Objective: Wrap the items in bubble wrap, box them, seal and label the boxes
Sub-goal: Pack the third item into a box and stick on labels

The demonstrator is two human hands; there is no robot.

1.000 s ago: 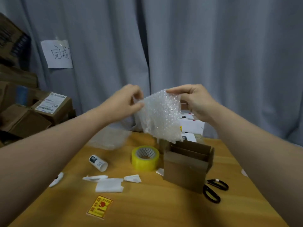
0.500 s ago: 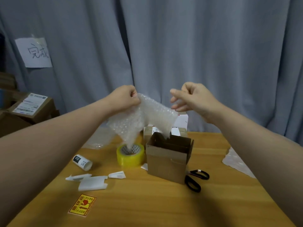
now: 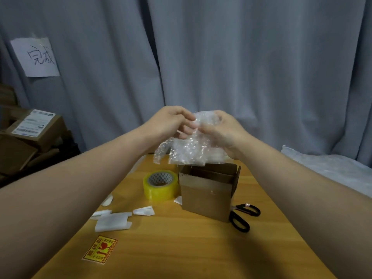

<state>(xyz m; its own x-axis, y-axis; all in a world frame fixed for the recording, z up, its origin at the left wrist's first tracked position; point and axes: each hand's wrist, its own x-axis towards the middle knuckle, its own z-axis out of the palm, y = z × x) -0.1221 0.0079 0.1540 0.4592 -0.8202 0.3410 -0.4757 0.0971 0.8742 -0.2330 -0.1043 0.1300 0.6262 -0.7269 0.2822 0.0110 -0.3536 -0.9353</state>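
Both hands hold a crumpled sheet of clear bubble wrap [image 3: 191, 150] in the air, just above an open brown cardboard box [image 3: 207, 193] on the wooden table [image 3: 181, 248]. My left hand [image 3: 169, 121] pinches the wrap's upper left part. My right hand [image 3: 223, 131] grips its upper right part with curled fingers. The wrap's lower edge hangs at the box's rim. Whether anything lies inside the wrap is hidden. A yellow fragile label [image 3: 100, 249] lies near the table's front left.
A yellow tape roll [image 3: 160, 184] stands left of the box, black scissors [image 3: 242, 217] right of it. White paper scraps [image 3: 112, 218] lie front left. More bubble wrap [image 3: 330, 166] lies far right. Labelled cardboard boxes [image 3: 30, 127] are stacked at left, before a grey curtain.
My hands have come together and bunched the spread bubble wrap over the box. My right hand, which had let go half a second ago, grips it again. The camera view shifted.
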